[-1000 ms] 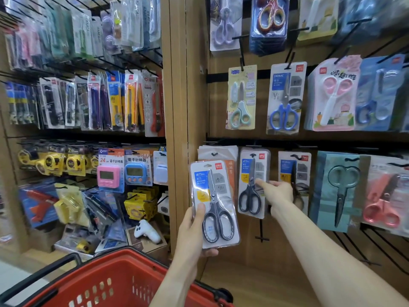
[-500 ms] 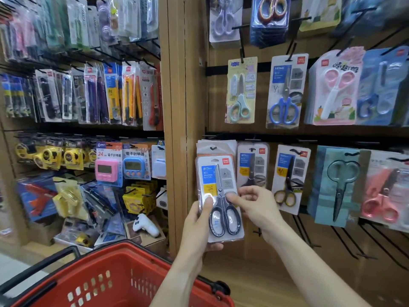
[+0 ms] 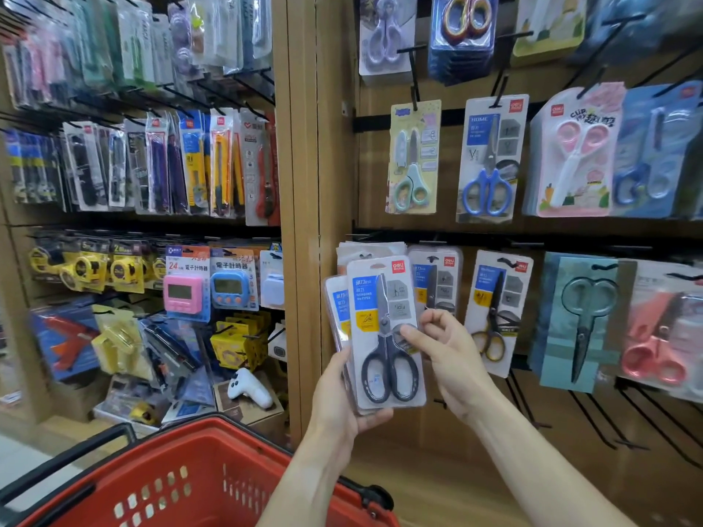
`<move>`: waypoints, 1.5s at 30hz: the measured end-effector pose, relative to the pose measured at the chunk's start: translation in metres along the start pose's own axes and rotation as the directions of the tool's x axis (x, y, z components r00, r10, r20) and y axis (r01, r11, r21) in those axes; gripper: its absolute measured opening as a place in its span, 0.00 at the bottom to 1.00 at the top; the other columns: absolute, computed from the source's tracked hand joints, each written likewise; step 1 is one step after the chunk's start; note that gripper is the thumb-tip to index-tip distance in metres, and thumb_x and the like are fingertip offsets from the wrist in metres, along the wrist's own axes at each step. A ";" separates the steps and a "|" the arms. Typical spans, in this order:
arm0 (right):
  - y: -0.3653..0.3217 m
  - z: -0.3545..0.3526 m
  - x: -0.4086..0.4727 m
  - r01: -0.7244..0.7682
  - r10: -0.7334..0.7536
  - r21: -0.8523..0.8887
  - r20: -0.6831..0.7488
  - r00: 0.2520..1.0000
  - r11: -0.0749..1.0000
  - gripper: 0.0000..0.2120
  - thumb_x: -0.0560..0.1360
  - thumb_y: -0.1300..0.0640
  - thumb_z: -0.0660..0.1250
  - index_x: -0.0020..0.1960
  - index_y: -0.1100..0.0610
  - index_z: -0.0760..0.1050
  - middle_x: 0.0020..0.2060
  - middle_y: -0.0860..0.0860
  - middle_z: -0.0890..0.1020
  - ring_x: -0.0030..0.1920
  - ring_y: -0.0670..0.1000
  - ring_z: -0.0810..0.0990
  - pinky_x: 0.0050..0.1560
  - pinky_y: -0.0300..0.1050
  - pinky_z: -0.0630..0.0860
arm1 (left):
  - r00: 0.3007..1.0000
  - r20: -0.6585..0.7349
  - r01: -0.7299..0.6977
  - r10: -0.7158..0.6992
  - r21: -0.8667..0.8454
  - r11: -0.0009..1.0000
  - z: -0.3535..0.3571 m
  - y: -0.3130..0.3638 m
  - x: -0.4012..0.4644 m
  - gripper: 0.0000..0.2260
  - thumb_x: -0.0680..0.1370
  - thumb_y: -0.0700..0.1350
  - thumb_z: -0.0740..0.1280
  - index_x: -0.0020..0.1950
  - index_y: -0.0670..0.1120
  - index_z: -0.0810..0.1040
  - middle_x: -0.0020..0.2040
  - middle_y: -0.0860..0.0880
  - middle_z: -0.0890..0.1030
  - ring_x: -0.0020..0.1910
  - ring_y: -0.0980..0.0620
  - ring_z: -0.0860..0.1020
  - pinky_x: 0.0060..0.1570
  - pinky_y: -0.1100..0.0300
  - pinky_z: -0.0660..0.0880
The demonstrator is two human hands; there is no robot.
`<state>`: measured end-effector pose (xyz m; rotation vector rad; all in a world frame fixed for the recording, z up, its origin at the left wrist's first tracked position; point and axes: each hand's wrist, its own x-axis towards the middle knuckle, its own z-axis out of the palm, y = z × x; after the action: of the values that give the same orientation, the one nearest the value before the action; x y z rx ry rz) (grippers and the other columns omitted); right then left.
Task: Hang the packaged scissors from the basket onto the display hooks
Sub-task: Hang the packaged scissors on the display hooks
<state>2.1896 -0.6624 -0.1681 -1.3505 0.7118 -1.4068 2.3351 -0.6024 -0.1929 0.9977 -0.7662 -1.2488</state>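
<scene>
The left hand (image 3: pixel 342 401) holds a pack of scissors (image 3: pixel 384 332) up in front of the wall of hooks, with its fingers curled under the bottom edge, and a second pack (image 3: pixel 334 310) peeks out just behind the first. The right hand (image 3: pixel 445 355) pinches the right side of the front pack between its thumb and fingers. The red basket (image 3: pixel 198 484) sits low down by the left arm, and more scissors (image 3: pixel 494 310) hang on the wall just to the right.
</scene>
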 end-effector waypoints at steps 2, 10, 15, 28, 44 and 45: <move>0.001 -0.001 0.000 -0.007 0.010 0.066 -0.057 0.998 0.998 0.09 0.80 0.65 0.70 0.55 0.59 0.71 0.52 0.57 0.88 0.50 0.54 0.87 0.48 0.49 0.83 | 1.000 -0.024 -0.002 0.002 0.009 1.000 -0.002 -0.002 0.003 0.18 0.86 0.58 0.59 0.65 0.50 0.81 0.52 0.42 0.88 0.45 0.41 0.87 0.29 0.55 0.82; 0.003 -0.025 0.017 0.052 -0.037 0.028 -0.403 0.915 0.998 0.14 0.79 0.63 0.73 0.60 0.57 0.72 0.54 0.58 0.85 0.49 0.53 0.85 0.53 0.50 0.81 | 0.995 -0.078 -0.058 0.065 0.089 0.994 -0.012 0.000 0.005 0.13 0.87 0.54 0.58 0.61 0.52 0.80 0.51 0.47 0.89 0.48 0.40 0.88 0.34 0.54 0.82; -0.001 -0.026 0.019 0.079 -0.089 -0.042 -0.448 0.889 0.996 0.15 0.79 0.62 0.73 0.62 0.58 0.72 0.50 0.52 0.84 0.47 0.49 0.84 0.46 0.41 0.79 | 0.993 -0.085 -0.070 0.081 0.118 0.991 -0.012 -0.001 0.003 0.12 0.88 0.53 0.58 0.60 0.52 0.80 0.49 0.48 0.89 0.46 0.42 0.88 0.31 0.54 0.83; 0.011 -0.033 0.046 -0.004 -0.112 -0.191 -0.590 0.799 0.982 0.13 0.76 0.58 0.77 0.56 0.53 0.76 0.47 0.49 0.83 0.48 0.48 0.82 0.45 0.43 0.78 | 0.994 -0.041 -0.099 0.105 0.140 0.985 -0.018 0.005 0.002 0.09 0.85 0.47 0.62 0.59 0.51 0.81 0.47 0.46 0.89 0.42 0.45 0.88 0.28 0.55 0.82; -0.027 -0.024 0.008 0.030 0.037 -0.302 0.215 0.976 0.953 0.21 0.73 0.54 0.79 0.59 0.57 0.73 0.54 0.54 0.86 0.54 0.55 0.87 0.52 0.50 0.85 | 0.989 0.061 -0.141 0.133 0.164 0.976 -0.006 0.004 0.000 0.10 0.87 0.48 0.61 0.64 0.53 0.80 0.51 0.46 0.89 0.43 0.44 0.88 0.25 0.57 0.79; -0.026 -0.022 0.006 0.042 0.056 -0.327 0.283 0.957 0.944 0.23 0.72 0.56 0.80 0.61 0.56 0.72 0.56 0.53 0.86 0.54 0.55 0.87 0.52 0.50 0.84 | 0.989 0.064 -0.144 0.135 0.161 0.976 -0.004 0.004 0.000 0.11 0.87 0.49 0.60 0.64 0.53 0.80 0.50 0.46 0.89 0.43 0.44 0.88 0.25 0.57 0.79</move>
<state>2.1631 -0.6650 -0.1460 -1.7717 0.7766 -1.0798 2.3401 -0.6018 -0.1912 1.0285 -0.9776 -1.1072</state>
